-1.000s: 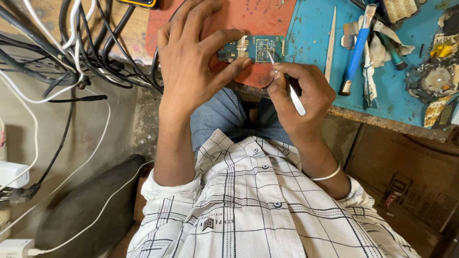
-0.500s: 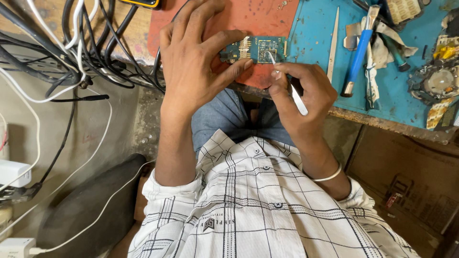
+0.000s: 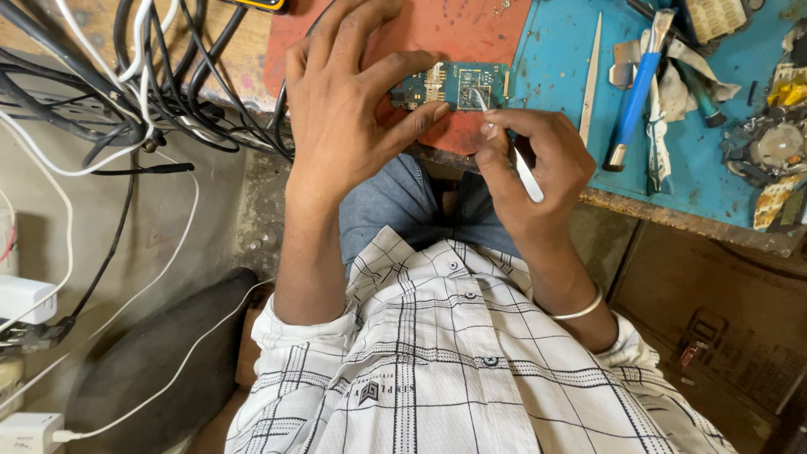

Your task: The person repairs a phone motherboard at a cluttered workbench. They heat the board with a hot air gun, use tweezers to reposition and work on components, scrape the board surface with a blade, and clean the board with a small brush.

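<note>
Barely shifted, our left hand [image 3: 349, 126] pinches the circuit board [image 3: 458, 86] steady while our right hand [image 3: 534, 164] pinches tweezers [image 3: 508, 143] over it

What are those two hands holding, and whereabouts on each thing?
The left hand pinches the small circuit board by its near-left edge, between thumb and fingers. The right hand grips thin metal tweezers around the middle, tips on the board.

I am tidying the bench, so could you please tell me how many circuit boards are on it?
1 is plainly visible: the small green circuit board on the red mat, steadied by the left hand while the right hand works tweezers on it. Others may hide in the clutter at right.
</note>
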Available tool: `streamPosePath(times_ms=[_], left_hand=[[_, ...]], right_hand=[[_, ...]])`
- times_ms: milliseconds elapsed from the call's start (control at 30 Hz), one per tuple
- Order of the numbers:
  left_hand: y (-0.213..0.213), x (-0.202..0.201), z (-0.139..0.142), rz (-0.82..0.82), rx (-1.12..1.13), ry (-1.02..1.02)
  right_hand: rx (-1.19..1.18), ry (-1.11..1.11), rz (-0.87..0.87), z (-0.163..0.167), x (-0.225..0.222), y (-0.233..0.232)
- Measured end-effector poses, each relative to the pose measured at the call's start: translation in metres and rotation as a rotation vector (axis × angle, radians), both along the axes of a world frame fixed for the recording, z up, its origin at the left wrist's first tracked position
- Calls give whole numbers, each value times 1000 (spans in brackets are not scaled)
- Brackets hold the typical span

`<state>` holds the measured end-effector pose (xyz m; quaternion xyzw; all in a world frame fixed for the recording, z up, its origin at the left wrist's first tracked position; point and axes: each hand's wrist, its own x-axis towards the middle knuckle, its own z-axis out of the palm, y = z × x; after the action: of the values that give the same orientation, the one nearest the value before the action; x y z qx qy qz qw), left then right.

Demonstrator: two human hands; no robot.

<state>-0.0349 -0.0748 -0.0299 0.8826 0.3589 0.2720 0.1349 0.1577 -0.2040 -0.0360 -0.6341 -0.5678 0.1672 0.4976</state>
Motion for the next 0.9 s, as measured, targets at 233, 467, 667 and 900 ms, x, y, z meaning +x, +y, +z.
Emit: streamPosePath(times_ms=[233,467,667,900], left_hand=[[-1,0,-2,-1,17,-9],[-1,3,3,3,11,-6],[-1,3,3,-4,16,-14],[-2,1,0,-15,7,-17]], right_hand=[[-6,136,-1,-1,-3,2],[10,164,1,-3,2,-1],[19,146,-5,-5,2,-5],[7,150,35,-5,4,-4]])
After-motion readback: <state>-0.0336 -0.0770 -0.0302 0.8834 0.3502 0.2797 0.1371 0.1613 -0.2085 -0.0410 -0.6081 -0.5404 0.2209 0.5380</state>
